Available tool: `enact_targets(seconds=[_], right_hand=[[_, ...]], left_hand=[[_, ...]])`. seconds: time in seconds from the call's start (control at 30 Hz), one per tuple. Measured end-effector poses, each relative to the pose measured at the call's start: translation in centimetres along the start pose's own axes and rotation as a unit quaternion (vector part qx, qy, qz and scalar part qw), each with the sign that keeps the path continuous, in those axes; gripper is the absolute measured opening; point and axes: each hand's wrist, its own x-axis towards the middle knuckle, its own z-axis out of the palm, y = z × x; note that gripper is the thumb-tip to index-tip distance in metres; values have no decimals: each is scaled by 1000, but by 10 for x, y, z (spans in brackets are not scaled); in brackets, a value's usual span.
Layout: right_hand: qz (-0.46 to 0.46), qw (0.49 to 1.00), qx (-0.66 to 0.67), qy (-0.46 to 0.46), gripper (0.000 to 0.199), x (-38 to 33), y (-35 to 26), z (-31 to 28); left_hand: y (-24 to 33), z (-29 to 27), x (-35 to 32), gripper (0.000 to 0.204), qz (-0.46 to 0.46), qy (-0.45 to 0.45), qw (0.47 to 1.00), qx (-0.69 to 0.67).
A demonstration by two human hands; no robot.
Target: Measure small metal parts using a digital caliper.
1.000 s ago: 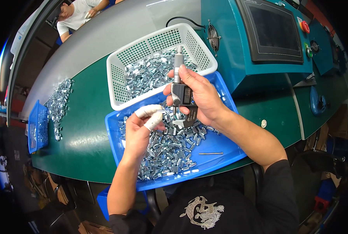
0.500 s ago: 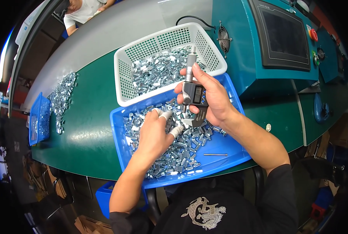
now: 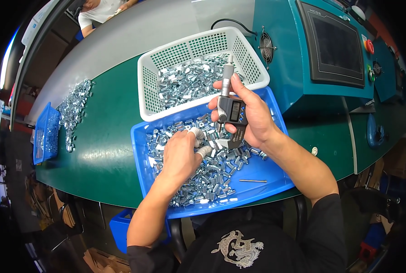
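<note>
My left hand point(image 3: 181, 152) is down among small shiny hexagonal metal parts point(image 3: 203, 182) in a blue tray point(image 3: 257, 191). White covers sit on some of its fingertips. Thumb and forefinger are bent with a gap between them; the palm side is hidden. Over the tray's right half, my right hand point(image 3: 253, 116) is wrapped round a digital micrometer point(image 3: 231, 110). The micrometer stands upright, its grey thimble at the top and its dark frame near the parts. No part can be clearly made out in its jaws.
A white perforated basket point(image 3: 147, 98) of similar parts adjoins the tray's far side. A thin metal rod point(image 3: 253, 181) lies in the tray. Leftward are a loose pile of parts point(image 3: 75, 107) and a small blue basket point(image 3: 41, 136). A teal machine point(image 3: 285, 77) stands right; a person point(image 3: 105, 11) sits far left.
The forefinger of my left hand is more curled, and the thumb has drawn slightly nearer to it. My right hand keeps the micrometer almost in place. The whole view has shifted a little.
</note>
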Motion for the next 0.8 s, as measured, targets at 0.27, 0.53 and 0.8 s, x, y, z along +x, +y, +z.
enact_targets(seconds=[0.27, 0.53, 0.8], right_hand=[[4, 1000, -3, 1, 50, 0, 2, 1], [2, 1000, 2, 1, 49, 0, 3, 0], [0, 1000, 11, 0, 48, 0, 2, -2]], left_hand=[[-14, 1, 1, 23, -55, -34, 994, -84], [-9, -10, 3, 14, -144, -28, 947, -286], [-5, -16, 2, 23, -116, -38, 827, -548]])
